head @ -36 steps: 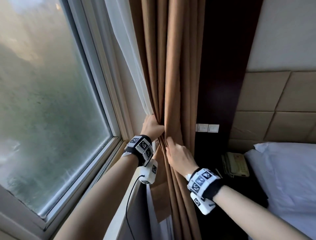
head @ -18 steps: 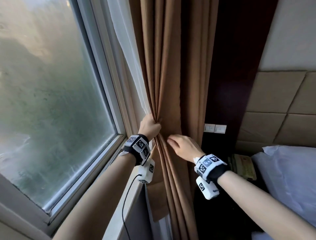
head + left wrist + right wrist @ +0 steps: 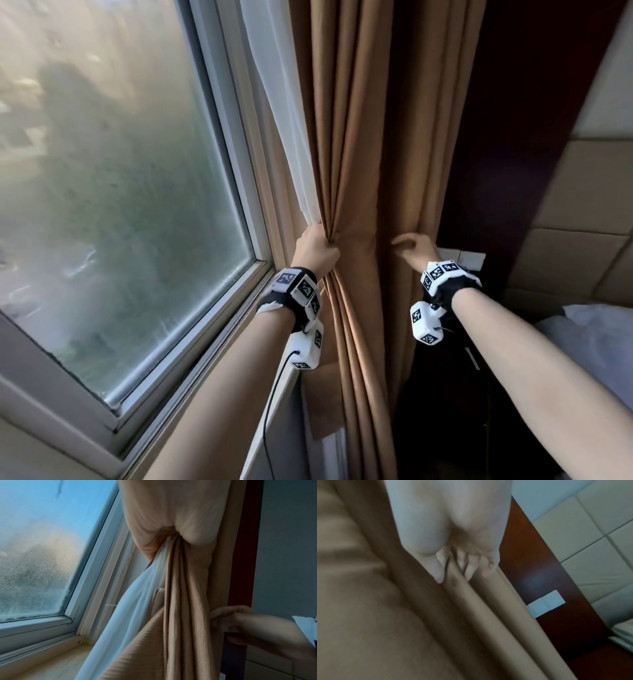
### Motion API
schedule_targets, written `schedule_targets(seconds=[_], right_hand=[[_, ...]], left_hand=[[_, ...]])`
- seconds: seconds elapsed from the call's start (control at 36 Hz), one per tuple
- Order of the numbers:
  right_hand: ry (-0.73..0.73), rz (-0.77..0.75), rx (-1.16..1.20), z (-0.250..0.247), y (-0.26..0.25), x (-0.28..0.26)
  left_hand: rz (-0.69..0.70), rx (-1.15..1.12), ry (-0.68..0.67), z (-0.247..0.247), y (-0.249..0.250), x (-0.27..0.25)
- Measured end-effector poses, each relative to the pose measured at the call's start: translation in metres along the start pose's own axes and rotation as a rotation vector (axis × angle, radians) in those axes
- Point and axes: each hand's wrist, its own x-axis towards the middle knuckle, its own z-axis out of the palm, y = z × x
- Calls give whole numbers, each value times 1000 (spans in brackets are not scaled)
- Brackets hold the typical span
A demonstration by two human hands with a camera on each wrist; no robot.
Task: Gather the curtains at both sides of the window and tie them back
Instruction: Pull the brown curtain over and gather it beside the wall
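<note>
The left hand [image 3: 317,248] is clenched around the gathered brown curtain [image 3: 356,164] and the white sheer curtain [image 3: 274,113] together, bunching both into a tight neck just right of the window frame [image 3: 239,192]. Above the fist the folds fan upward; below it they fall in narrow pleats past the windowsill [image 3: 56,660]. In the left wrist view the sheer [image 3: 137,601] spills out on the window side of the bundle and the ribbed brown cloth [image 3: 185,601] hangs on the room side.

The right hand [image 3: 416,251] is at the right edge of the brown curtain, at about the same height as the left hand and apart from it. Its fingers [image 3: 471,566] are loosely bent and lie against an outer fold, with the thumb [image 3: 439,573] on the near side of that fold (the picture is blurred, so I cannot tell whether the cloth is truly pinched or only touched). In the left wrist view that hand [image 3: 240,620] reaches in behind the curtain's right edge.

The window pane [image 3: 113,192] is fogged and wet. Right of the curtain stands a dark wooden wall panel [image 3: 507,137] with a white switch plate [image 3: 469,257], then a padded headboard [image 3: 589,212] and white bedding [image 3: 603,335] at the right edge.
</note>
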Motion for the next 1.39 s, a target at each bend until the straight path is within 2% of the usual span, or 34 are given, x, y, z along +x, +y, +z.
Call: schedule_targets(seconds=[0.11, 0.22, 0.36, 0.47, 0.58, 0.67, 0.78, 0.89, 0.94, 1.06, 1.11, 1.17, 1.22, 1.31, 1.39], right_hand=[[86, -11, -109, 1, -1, -13], [146, -155, -221, 1, 20, -48], [363, -301, -272, -14, 49, -100], [400, -464, -324, -17, 45, -128], [302, -573, -386, 4, 25, -145], [181, -551, -426, 25, 2, -145], [53, -517, -486, 38, -26, -137], [-37, -583, -488, 37, -37, -133], [-95, -645, -531, 36, -39, -130], [-165, -798, -617, 31, -43, -126], [-222, -857, -629, 32, -40, -123], [-288, -791, -593, 29, -32, -114], [-261, -714, -494, 24, -14, -98], [-20, -580, -309, 11, 18, -65], [232, -249, -200, -17, 38, -28]], left_hand=[[-3, -6, 16, 1, 3, 1], [-7, 5, 43, 0, 1, 4], [-16, -4, 48, -3, 3, 6], [-20, -5, 44, 1, 11, 2], [-8, -9, 27, 13, 21, -6], [10, 8, 3, 21, 29, -16], [47, -92, -73, 24, 35, -23], [-47, -250, -129, 19, 40, -27], [-55, -209, -107, 18, 43, -28], [24, -18, -6, 22, 37, -25], [3, 17, 5, 21, 35, -21], [-2, 15, -7, 17, 30, -15], [-12, 21, -17, 14, 23, -8], [-31, 18, -28, 8, 9, -1], [-49, 7, -38, 4, 1, 2]])
